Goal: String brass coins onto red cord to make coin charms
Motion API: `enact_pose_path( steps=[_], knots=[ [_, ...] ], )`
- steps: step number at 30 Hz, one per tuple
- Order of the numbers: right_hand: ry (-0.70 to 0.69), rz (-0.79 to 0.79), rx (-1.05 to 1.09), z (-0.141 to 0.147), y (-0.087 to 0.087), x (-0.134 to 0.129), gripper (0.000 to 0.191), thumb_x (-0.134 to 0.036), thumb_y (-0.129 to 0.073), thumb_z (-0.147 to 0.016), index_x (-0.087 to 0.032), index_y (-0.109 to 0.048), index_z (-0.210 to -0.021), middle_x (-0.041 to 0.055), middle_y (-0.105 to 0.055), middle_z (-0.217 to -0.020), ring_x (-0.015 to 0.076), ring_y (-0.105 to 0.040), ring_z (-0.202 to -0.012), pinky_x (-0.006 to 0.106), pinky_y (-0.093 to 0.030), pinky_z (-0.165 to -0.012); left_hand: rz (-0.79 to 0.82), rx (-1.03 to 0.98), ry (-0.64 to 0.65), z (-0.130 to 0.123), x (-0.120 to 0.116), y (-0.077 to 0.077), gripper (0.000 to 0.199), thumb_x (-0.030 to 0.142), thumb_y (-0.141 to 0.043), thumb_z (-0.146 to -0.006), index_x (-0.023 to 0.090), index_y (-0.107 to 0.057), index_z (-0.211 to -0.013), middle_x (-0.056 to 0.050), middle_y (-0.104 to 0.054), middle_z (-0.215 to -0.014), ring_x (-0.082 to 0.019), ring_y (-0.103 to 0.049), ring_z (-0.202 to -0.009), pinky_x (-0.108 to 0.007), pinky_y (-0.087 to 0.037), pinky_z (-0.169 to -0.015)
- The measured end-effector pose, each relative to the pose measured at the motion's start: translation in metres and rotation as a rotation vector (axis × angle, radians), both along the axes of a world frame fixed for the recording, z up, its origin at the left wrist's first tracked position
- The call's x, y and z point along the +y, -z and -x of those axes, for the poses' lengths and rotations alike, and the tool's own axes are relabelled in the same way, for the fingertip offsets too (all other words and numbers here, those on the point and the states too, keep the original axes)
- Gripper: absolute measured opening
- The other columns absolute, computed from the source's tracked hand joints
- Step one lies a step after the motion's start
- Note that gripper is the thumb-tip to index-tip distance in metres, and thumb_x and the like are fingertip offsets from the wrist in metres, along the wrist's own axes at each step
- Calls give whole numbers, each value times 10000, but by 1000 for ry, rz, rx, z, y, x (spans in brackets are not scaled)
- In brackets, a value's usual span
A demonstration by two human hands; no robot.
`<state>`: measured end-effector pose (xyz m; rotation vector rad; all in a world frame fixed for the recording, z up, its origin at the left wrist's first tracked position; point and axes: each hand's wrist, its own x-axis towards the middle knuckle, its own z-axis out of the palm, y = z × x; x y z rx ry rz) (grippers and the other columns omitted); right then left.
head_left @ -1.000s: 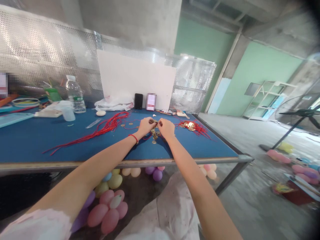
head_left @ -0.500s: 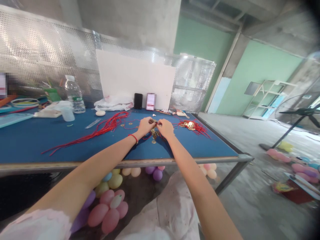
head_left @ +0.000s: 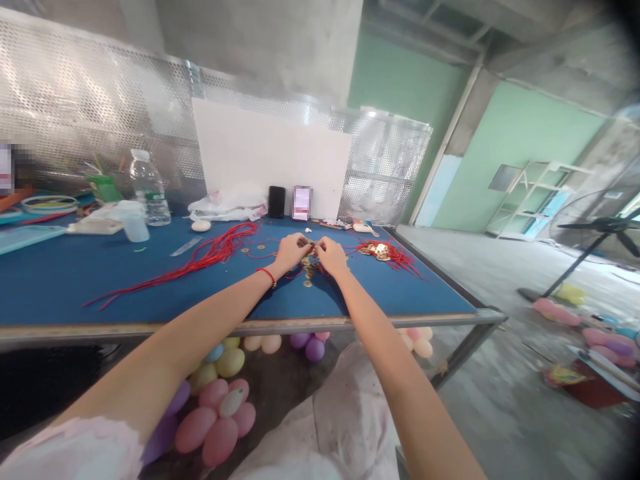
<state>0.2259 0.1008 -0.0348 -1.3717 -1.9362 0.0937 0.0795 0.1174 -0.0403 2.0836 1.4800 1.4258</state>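
Observation:
My left hand (head_left: 293, 251) and my right hand (head_left: 330, 255) meet over the blue tabletop, fingertips closed in a pinch. Between them is a small brass-coloured coin (head_left: 312, 244), mostly covered by the fingers. Red cord shows close beside both hands; how it passes through the fingers is too small to tell. Just below lies a loose pile of holed brass coins (head_left: 307, 267), with one coin (head_left: 307, 284) nearer the front edge. A long bundle of red cords (head_left: 215, 252) lies to the left. To the right rests a heap of coins strung on red cords (head_left: 383, 251).
Two phones (head_left: 302, 203) (head_left: 277, 202) stand against a white board (head_left: 270, 150) at the back. A water bottle (head_left: 150, 193), a translucent cup (head_left: 134, 223) and a white plastic bag (head_left: 227, 207) are at the left. Balloons (head_left: 215, 420) lie under the table.
My fingertips have shifted very slightly around the small coin. Both arms and the things on the table stay where they were.

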Motion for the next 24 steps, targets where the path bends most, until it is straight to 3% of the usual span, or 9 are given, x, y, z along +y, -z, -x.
enact_pose_path(
  steps=[5,24],
  knots=[
    [27,35,7,0,-2,-3,134,-255,-432,-906,-229,-556,-861,15,-669,-826,174,-582,-815,249,-377,-709,-13,12,17,0,1,1,74,243,-589,-694,175,-615,-681,-30,-680,-687,-162,-619,-648,-262,-463,-627],
    [31,87,-63,0,-5,-5,138,-226,-469,-846,-212,-592,-787,35,-669,-866,175,-571,-778,246,-361,-647,-74,154,35,0,-5,-1,64,245,-581,-724,186,-606,-714,-34,-676,-714,-181,-620,-709,-269,-455,-659]
  ],
)
